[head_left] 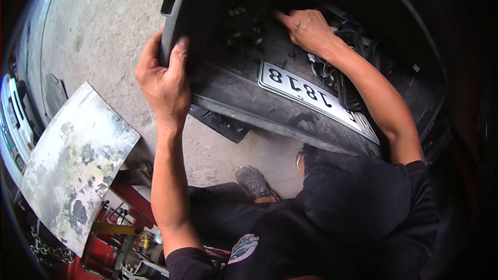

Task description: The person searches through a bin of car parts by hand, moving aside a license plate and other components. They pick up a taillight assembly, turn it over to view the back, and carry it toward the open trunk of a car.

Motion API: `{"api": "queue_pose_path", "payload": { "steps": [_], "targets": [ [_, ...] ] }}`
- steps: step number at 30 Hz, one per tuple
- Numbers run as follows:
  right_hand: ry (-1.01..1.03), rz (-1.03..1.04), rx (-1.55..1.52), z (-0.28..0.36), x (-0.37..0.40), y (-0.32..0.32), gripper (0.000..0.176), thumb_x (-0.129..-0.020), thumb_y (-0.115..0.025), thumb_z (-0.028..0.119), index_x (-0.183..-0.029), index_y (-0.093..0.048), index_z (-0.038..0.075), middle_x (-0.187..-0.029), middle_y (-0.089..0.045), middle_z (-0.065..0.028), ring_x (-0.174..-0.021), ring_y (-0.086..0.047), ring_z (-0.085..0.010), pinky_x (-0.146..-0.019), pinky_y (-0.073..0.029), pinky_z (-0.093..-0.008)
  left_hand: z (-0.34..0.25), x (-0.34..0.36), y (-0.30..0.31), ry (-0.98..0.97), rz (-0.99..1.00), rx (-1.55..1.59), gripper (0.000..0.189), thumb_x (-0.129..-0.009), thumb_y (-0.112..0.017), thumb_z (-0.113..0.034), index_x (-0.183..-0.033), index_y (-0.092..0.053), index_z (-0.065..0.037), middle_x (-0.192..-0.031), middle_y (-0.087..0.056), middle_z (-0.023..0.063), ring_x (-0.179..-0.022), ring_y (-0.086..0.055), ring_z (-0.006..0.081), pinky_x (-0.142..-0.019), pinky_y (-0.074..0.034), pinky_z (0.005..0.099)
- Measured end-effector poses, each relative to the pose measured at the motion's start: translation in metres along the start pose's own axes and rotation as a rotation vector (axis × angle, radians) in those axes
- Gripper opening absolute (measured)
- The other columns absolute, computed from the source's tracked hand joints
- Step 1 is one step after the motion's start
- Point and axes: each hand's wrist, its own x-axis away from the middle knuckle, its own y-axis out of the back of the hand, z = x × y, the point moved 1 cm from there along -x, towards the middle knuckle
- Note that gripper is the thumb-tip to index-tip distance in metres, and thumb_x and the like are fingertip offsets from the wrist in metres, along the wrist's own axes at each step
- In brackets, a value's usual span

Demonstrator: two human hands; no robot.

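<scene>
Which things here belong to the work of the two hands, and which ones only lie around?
In hand: left hand gripping the black tub by its rim; right hand among the small bolts inside it.
Lying about: number plate and black cables in the tub; worn metal panel, red stand and chain outside it.

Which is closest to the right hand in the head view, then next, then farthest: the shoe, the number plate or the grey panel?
1. Number plate: just below the right hand, lying in the bumper.
2. Shoe: lower down, on the floor.
3. Grey panel: far off to the left.
</scene>
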Motion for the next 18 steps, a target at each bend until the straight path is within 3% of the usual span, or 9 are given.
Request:
{"api": "queue_pose_path", "payload": {
  "steps": [2,5,7,9,10,11,14,17,18],
  "targets": [
    [0.003,0.052,-0.048,0.001,-0.005,0.001,0.036,-0.082,-0.063,0.003,-0.117,-0.069,0.001,-0.075,-0.066,-0.0202,-0.075,-0.070,-0.0420,-0.066,-0.058,-0.0506,0.000,0.000,0.000,0.005,-0.008,0.023,0.035,-0.098,-0.074,-0.024,-0.120,-0.071,0.003,-0.086,-0.067,0.0028,-0.077,-0.060,0.0115,-0.072,-0.048,0.0255],
    [-0.128,-0.099,-0.084,-0.015,-0.024,0.000,0.036,-0.084,-0.066,0.011,-0.119,-0.068,0.001,-0.084,-0.069,-0.0265,-0.082,-0.069,-0.0467,-0.074,-0.058,-0.0565,-0.003,0.000,0.000,0.005,-0.005,0.019,0.034,-0.097,-0.074,-0.021,-0.119,-0.070,0.004,-0.086,-0.067,0.0026,-0.077,-0.060,0.0109,-0.072,-0.049,0.0253],
    [-0.081,-0.076,0.068,-0.036,-0.036,-0.007,0.039,-0.087,-0.065,0.014,-0.124,-0.069,0.002,-0.082,-0.072,-0.0185,-0.077,-0.073,-0.0354,-0.070,-0.059,-0.0468,0.001,-0.002,-0.002,-0.015,-0.008,0.040,0.033,-0.097,-0.074,-0.020,-0.119,-0.070,0.005,-0.086,-0.067,0.0026,-0.077,-0.060,0.0108,-0.072,-0.049,0.0256],
    [-0.127,0.054,-0.006,-0.034,-0.048,0.000,0.018,-0.080,-0.060,0.008,-0.091,-0.069,-0.004,-0.089,-0.070,-0.0301,-0.090,-0.070,-0.0465,-0.079,-0.057,-0.0548,0.006,-0.001,0.000,-0.028,-0.010,0.043,0.032,-0.097,-0.073,-0.019,-0.118,-0.070,0.005,-0.086,-0.067,0.0027,-0.078,-0.060,0.0107,-0.073,-0.049,0.0258],
    [-0.042,-0.007,-0.011,-0.033,-0.048,-0.001,0.009,-0.080,-0.060,0.005,-0.084,-0.064,-0.002,-0.077,-0.067,-0.0287,-0.078,-0.068,-0.0488,-0.070,-0.055,-0.0580,0.006,-0.001,-0.001,-0.054,-0.009,0.061,0.031,-0.097,-0.073,-0.019,-0.116,-0.071,0.006,-0.084,-0.067,0.0030,-0.077,-0.060,0.0104,-0.073,-0.050,0.0259],
    [0.100,-0.166,-0.012,-0.023,-0.044,0.009,0.012,-0.081,-0.059,0.004,-0.089,-0.065,-0.002,-0.074,-0.067,-0.0282,-0.073,-0.068,-0.0486,-0.068,-0.056,-0.0565,0.007,-0.002,0.000,-0.084,-0.010,0.081,0.030,-0.097,-0.073,-0.018,-0.114,-0.071,0.006,-0.083,-0.067,0.0034,-0.077,-0.060,0.0101,-0.073,-0.050,0.0260],
    [-0.029,-0.014,-0.183,0.008,-0.034,0.043,0.013,-0.083,-0.059,0.005,-0.092,-0.065,-0.002,-0.078,-0.068,-0.0273,-0.077,-0.069,-0.0435,-0.069,-0.055,-0.0538,0.006,0.000,0.003,-0.085,0.043,0.028,0.037,-0.098,-0.074,-0.024,-0.120,-0.070,0.005,-0.096,-0.072,0.0079,-0.086,-0.065,0.0131,-0.080,-0.052,0.0270],
    [0.065,-0.183,-0.516,0.027,-0.012,0.065,0.015,-0.086,-0.058,0.009,-0.095,-0.064,-0.002,-0.085,-0.069,-0.0263,-0.080,-0.070,-0.0383,-0.070,-0.054,-0.0494,-0.010,0.000,0.010,-0.117,0.096,-0.036,0.046,-0.100,-0.072,-0.030,-0.130,-0.066,0.004,-0.105,-0.074,0.0103,-0.093,-0.068,0.0170,-0.084,-0.054,0.0306],
    [-0.098,0.068,-0.732,0.029,-0.002,0.070,0.027,-0.087,-0.061,0.012,-0.110,-0.067,0.000,-0.085,-0.070,-0.0169,-0.079,-0.070,-0.0277,-0.070,-0.055,-0.0411,-0.035,0.004,0.009,0.136,0.103,-0.055,0.053,-0.101,-0.070,-0.033,-0.139,-0.060,0.003,-0.118,-0.072,0.0138,-0.106,-0.067,0.0206,-0.093,-0.053,0.0320]
  ]
}}
